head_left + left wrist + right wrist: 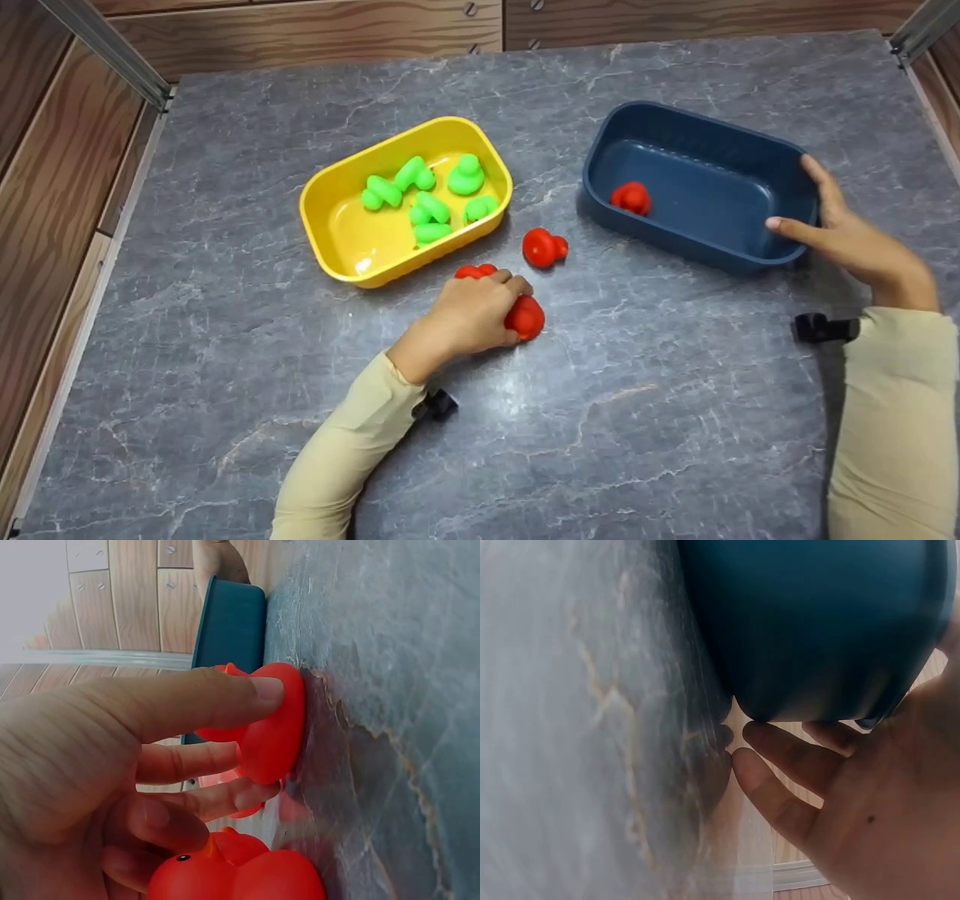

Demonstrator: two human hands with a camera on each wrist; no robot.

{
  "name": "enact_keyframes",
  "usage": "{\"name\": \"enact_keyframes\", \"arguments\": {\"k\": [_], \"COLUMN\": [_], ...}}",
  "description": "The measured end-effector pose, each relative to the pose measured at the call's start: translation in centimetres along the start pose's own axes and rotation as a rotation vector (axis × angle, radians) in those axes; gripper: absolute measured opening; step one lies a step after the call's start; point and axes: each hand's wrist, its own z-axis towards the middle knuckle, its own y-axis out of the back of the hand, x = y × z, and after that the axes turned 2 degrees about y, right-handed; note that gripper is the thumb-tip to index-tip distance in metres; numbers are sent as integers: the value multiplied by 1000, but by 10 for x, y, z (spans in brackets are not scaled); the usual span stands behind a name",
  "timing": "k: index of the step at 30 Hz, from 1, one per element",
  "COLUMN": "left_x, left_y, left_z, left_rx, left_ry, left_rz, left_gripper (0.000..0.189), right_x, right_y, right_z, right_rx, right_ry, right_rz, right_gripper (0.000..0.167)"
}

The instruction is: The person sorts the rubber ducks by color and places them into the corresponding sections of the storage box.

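My left hand [472, 311] pinches a red rubber duck [526, 318] between thumb and fingers, close over the table. In the left wrist view the thumb lies across this duck [276, 724], and another red duck [240, 874] with a visible eye sits below the curled fingers. Part of that second duck [471, 271] shows beyond the knuckles in the head view. A third red duck [541, 248] lies between the two boxes. My right hand [862, 240] grips the right end of the dark blue box [697, 244], thumb over the rim and fingers along the outer wall [802, 701].
Several green ducks lie in the yellow box [337, 247] at the left. One red duck [631, 198] sits in the blue box's left corner. Wood-patterned panels [322, 30] border the grey marbled table [637, 435] at the back and sides.
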Motion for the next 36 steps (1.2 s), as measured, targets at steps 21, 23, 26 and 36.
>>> {"name": "enact_keyframes", "arguments": {"k": [21,23,26,36], "left_x": [1,1,2,2], "left_y": [8,9,9,11], "left_z": [2,1,-1,-4], "left_rx": [21,3,-20,-99], "left_ry": [-32,-38,-46,-84], "left_rz": [-161,-202,-273,-417], "left_gripper": [51,52,52,52], "right_x": [0,0,0,0], "right_y": [1,1,1,0], "right_z": [1,1,1,1], "right_rx": [-24,-23,-16,-12], "right_ry": [2,6,15,2], "right_rz": [16,12,20,40], "right_gripper": [95,95,95,95]}}
